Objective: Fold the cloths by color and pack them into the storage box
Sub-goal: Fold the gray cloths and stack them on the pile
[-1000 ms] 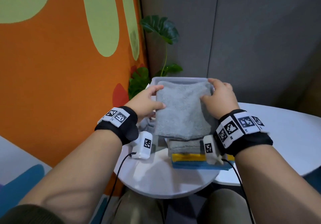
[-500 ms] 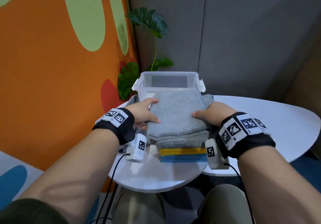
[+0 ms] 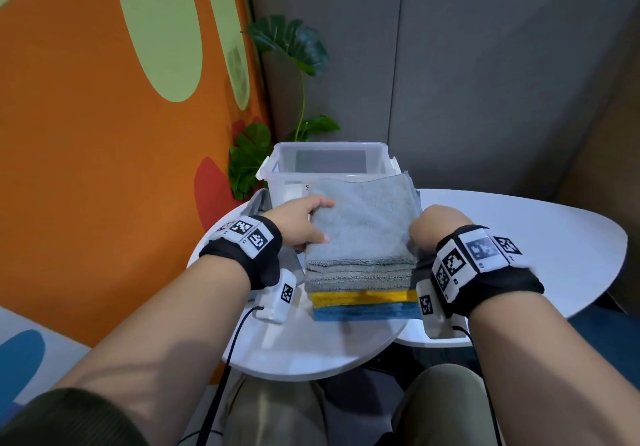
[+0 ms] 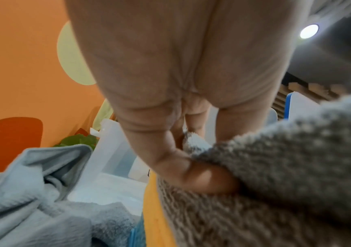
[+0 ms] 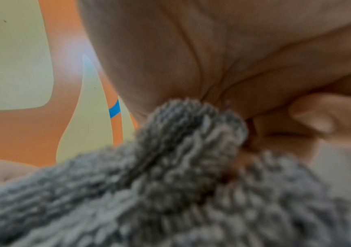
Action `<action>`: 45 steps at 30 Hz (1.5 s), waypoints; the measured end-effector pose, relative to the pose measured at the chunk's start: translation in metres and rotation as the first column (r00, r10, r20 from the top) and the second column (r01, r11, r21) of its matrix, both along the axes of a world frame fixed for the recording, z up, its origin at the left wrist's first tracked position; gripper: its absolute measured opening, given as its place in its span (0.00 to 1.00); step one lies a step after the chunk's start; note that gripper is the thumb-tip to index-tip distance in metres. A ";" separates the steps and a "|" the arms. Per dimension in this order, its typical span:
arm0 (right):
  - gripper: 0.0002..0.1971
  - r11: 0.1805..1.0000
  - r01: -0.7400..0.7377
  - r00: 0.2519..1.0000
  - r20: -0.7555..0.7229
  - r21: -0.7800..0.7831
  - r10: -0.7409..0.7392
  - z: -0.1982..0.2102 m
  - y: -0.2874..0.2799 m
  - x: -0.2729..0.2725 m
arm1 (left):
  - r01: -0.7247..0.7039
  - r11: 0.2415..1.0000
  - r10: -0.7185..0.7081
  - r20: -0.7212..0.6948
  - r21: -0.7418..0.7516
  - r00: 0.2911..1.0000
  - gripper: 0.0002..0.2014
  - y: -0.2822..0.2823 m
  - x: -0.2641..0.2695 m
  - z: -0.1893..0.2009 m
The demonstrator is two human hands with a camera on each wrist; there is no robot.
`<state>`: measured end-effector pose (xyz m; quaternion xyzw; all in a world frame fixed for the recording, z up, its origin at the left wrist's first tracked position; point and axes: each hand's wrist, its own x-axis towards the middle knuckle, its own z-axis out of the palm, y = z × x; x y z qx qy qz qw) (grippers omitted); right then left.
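A folded grey cloth (image 3: 363, 217) lies on top of a stack, over more grey cloths (image 3: 360, 277), a yellow cloth (image 3: 363, 297) and a blue cloth (image 3: 363, 312). My left hand (image 3: 304, 224) holds the top cloth's left edge; in the left wrist view the thumb (image 4: 193, 173) is tucked under the grey cloth (image 4: 286, 158). My right hand (image 3: 436, 227) grips the right edge with curled fingers, bunching the grey cloth (image 5: 181, 142) against its palm (image 5: 244, 58). The clear storage box (image 3: 329, 146) stands right behind the stack.
The stack sits on a small round white table (image 3: 311, 348); a second white table (image 3: 536, 237) adjoins on the right. A loose light-grey cloth (image 3: 258, 203) lies left of the box. A plant (image 3: 287, 47) and an orange wall (image 3: 104, 168) stand behind.
The grey cloth, held up in front of the box a second ago, has come down onto the stack. Both hands have slid to its side edges.
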<state>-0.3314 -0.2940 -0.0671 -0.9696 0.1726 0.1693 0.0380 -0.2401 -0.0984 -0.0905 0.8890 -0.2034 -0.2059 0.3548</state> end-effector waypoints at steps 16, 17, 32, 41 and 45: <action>0.37 0.994 0.006 0.903 0.427 0.107 -0.052 -0.016 0.033 0.011 | 0.085 0.917 -0.163 0.173 0.389 0.971 0.49 0.008 0.011 0.007; 0.42 0.996 -0.014 0.931 0.365 0.087 -0.019 -0.025 0.037 0.013 | 0.100 0.899 -0.177 0.146 0.427 0.973 0.50 0.008 0.011 0.008; 0.57 0.997 0.047 0.995 0.085 0.056 -0.052 -0.055 0.035 0.012 | 0.064 0.916 -0.110 0.094 0.397 0.990 0.54 0.031 0.022 -0.020; 0.46 0.997 0.074 0.986 0.155 -0.035 -0.067 -0.022 0.068 0.017 | -0.139 0.841 0.054 0.176 0.522 0.983 0.39 0.079 0.024 -0.039; 0.38 0.997 -0.060 0.959 0.281 0.054 0.043 -0.015 0.096 0.024 | -0.140 0.763 0.056 0.151 0.631 0.987 0.32 0.098 0.020 -0.051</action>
